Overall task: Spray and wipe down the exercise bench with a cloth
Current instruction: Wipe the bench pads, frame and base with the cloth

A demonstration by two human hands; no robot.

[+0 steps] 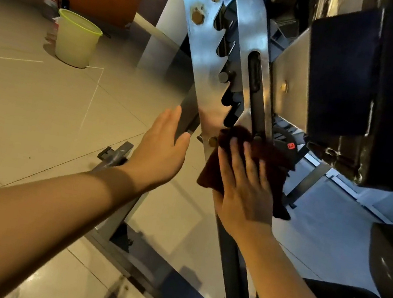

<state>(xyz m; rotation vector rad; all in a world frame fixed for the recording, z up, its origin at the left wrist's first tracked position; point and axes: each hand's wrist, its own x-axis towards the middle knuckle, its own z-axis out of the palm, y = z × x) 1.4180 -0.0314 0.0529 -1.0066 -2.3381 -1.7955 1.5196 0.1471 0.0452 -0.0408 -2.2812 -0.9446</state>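
While the right hand (244,183) presses the dark cloth (223,171) flat against the bench's notched steel adjustment plate (207,46), fingers spread over the fabric, the step in hand looks like wiping the frame rather than the black padding (342,77) to the right. To do it well, I judge the palm should keep even pressure and follow the plate's length, working round the bolt (213,141) and the slotted bar (258,112), where grime likely collects. The left hand (161,150) hovers with fingers straight near the plate's edge, holding nothing; resting it on the frame would steady the bench. No spray bottle shows. A pale bucket (75,40) stands well apart on the floor.
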